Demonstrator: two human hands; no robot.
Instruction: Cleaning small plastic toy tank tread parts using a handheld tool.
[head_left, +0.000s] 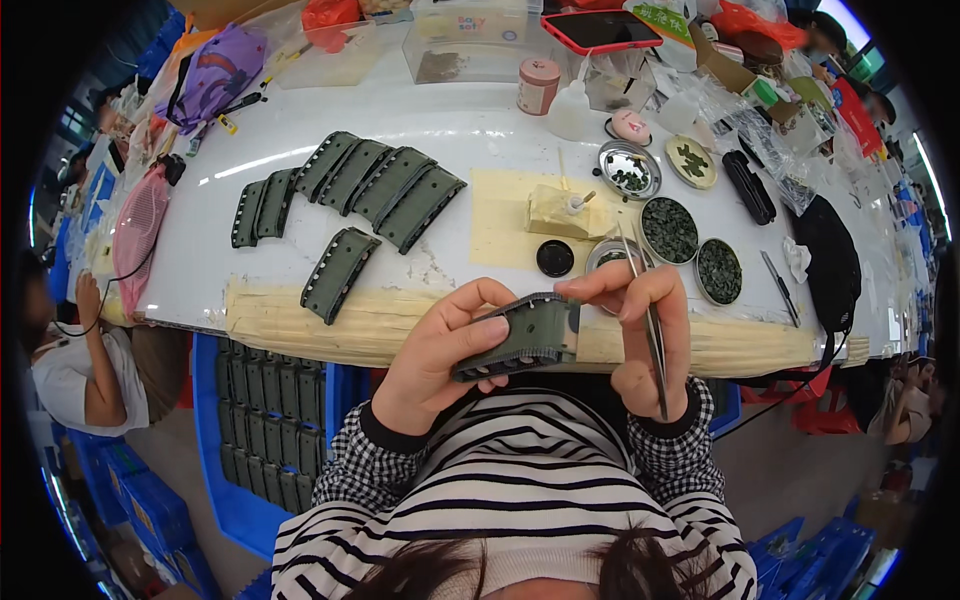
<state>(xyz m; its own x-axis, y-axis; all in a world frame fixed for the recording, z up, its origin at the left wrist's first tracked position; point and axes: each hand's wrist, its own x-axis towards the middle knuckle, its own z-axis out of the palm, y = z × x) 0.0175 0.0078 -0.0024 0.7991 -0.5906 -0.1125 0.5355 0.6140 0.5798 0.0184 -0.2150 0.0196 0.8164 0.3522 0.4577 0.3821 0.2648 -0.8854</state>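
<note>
My left hand (430,350) is closed round a dark green curved plastic piece (528,328) with dark ridged edges, its thumb pressing on the face. Above the table's front edge, my right hand (655,305) holds metal tweezers (657,360), their tips pointing away from me. The right index fingertip is at the piece's upper right edge; I cannot tell whether it touches. Several similar green pieces (385,190) lie in a row to the left, with a single one (340,276) nearer me. Beyond my right hand are round tins (642,230) of small dark green parts.
Behind the tweezers stands a cream-coloured block (560,212) beside a black cap (555,258). A white squeeze bottle (570,112), a pink tin (539,88) and a red-edged phone (600,32) are farther back. A blue crate (208,440) of green pieces sits below left. Other people sit at both sides.
</note>
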